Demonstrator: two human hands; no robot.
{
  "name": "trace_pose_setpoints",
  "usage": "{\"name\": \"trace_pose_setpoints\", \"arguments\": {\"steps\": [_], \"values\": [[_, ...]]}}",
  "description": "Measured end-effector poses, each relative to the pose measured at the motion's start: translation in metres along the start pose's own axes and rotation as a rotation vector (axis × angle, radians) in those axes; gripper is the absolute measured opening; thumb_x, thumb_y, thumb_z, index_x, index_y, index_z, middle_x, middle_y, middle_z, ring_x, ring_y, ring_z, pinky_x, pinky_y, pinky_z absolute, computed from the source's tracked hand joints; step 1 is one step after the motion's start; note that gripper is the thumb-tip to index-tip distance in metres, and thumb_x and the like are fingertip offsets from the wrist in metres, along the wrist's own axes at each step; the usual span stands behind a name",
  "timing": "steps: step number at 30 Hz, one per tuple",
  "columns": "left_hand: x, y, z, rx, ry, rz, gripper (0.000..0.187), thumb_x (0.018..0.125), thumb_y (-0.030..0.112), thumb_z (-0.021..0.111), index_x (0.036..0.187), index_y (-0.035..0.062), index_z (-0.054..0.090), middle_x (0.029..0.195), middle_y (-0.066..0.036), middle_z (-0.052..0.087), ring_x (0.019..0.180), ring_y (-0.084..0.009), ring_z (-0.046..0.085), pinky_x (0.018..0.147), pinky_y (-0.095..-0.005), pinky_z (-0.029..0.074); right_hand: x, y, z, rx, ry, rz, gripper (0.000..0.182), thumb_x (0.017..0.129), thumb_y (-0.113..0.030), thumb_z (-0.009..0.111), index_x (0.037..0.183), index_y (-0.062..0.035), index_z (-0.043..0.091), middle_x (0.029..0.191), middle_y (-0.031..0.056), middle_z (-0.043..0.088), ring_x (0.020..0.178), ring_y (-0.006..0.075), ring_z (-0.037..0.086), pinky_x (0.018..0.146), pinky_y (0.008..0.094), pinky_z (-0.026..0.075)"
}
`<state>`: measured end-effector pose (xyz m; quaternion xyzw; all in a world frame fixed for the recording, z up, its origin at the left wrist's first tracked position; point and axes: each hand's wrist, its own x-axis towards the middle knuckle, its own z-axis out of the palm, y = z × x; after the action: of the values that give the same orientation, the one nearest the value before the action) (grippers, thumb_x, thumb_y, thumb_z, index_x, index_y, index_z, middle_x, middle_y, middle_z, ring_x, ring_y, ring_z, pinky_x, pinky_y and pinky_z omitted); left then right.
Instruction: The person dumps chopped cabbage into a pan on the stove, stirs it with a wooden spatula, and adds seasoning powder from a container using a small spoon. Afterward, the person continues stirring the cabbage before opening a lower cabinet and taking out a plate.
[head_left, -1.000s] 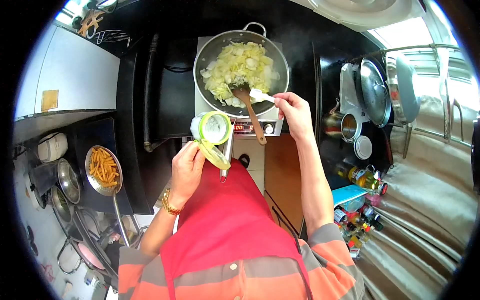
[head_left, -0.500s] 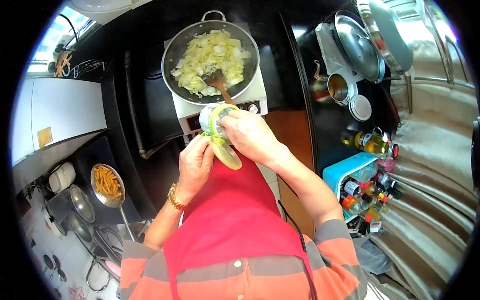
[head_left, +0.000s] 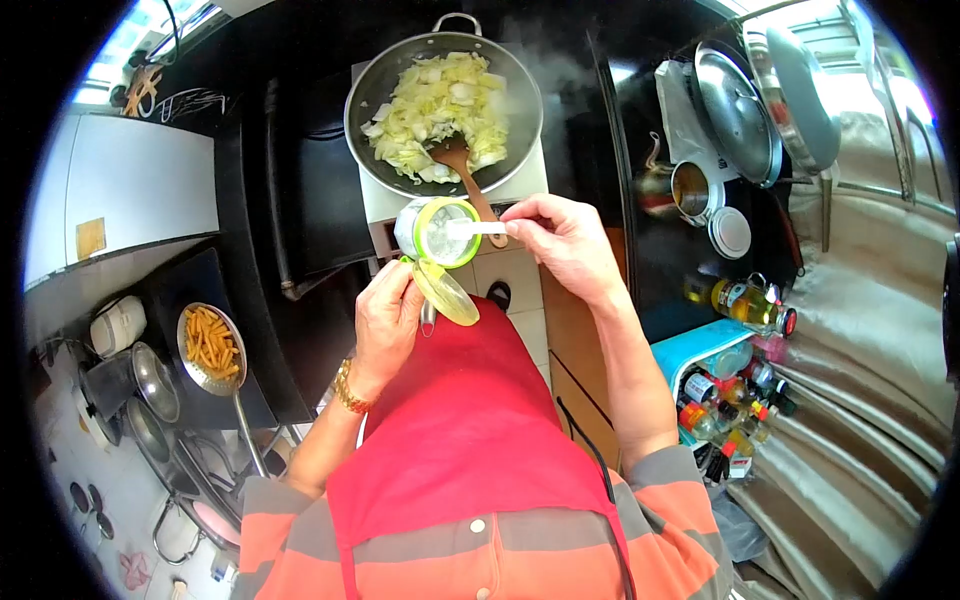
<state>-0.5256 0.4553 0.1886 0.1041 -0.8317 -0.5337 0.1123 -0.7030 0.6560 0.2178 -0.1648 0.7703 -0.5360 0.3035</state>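
Observation:
My left hand [head_left: 388, 325] is closed on a clear jar [head_left: 406, 230] with a bright green rim, tilted so its mouth faces me. Its yellow-green lid [head_left: 447, 295] hangs open by my fingers. Between the thumb and fingers of my right hand [head_left: 570, 245] is the handle of a small white spoon [head_left: 488, 229], whose other end reaches into the jar's mouth. Just beyond the jar, a wok [head_left: 525, 110] holds chopped cabbage [head_left: 435, 105]. A wooden spatula [head_left: 460, 165] rests in it, the handle pointing toward me.
The wok sits on a white cooker [head_left: 525, 178], with steam rising. At left, a strainer [head_left: 238, 375] holds fried strips [head_left: 210, 340]. On the right are a blue-rimmed bin [head_left: 700, 345] of bottles, an oil bottle [head_left: 745, 300], a metal mug [head_left: 692, 188] and a pan lid [head_left: 735, 110].
My right hand has drawn back to the right from over the jar, bringing the white spoon into sight. The jar stays in my left hand. The camera view has shifted slightly.

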Motion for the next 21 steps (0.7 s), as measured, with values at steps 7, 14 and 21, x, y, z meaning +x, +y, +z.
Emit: {"name": "trace_pose_setpoints", "arguments": {"steps": [7, 14, 21], "values": [[0.002, -0.015, -0.016, 0.001, 0.057, -0.051, 0.012, 0.103, 0.008, 0.066, 0.102, -0.0032, 0.066, 0.086, -0.016, 0.062, 0.075, -0.0345, 0.061, 0.069, -0.0391, 0.049, 0.032, 0.006, -0.003, 0.221, 0.006, 0.092, 0.010, 0.099, -0.006, 0.073, 0.106, 0.0020, 0.076, 0.083, 0.0003, 0.069, 0.065, 0.0039, 0.056, 0.058, 0.0205, 0.046], [-0.003, -0.024, -0.029, 0.013, 0.069, -0.133, 0.011, 0.103, 0.007, 0.067, 0.105, -0.0032, 0.068, 0.089, -0.017, 0.065, 0.075, -0.0333, 0.061, 0.069, -0.0389, 0.050, 0.115, 0.041, -0.010, 0.053, 0.216, 0.018, 0.016, 0.094, -0.008, 0.073, 0.103, 0.0034, 0.078, 0.076, 0.0020, 0.070, 0.061, 0.0069, 0.060, 0.057, 0.0254, 0.049], [0.002, -0.011, -0.025, -0.017, 0.050, -0.159, 0.013, 0.102, 0.009, 0.069, 0.105, -0.0036, 0.068, 0.087, -0.016, 0.064, 0.076, -0.0333, 0.063, 0.070, -0.0379, 0.050, 0.074, 0.030, -0.018, 0.015, 0.297, 0.007, 0.018, 0.096, -0.010, 0.073, 0.110, 0.0011, 0.077, 0.081, 0.0005, 0.071, 0.068, 0.0048, 0.060, 0.061, 0.0235, 0.049]]}}
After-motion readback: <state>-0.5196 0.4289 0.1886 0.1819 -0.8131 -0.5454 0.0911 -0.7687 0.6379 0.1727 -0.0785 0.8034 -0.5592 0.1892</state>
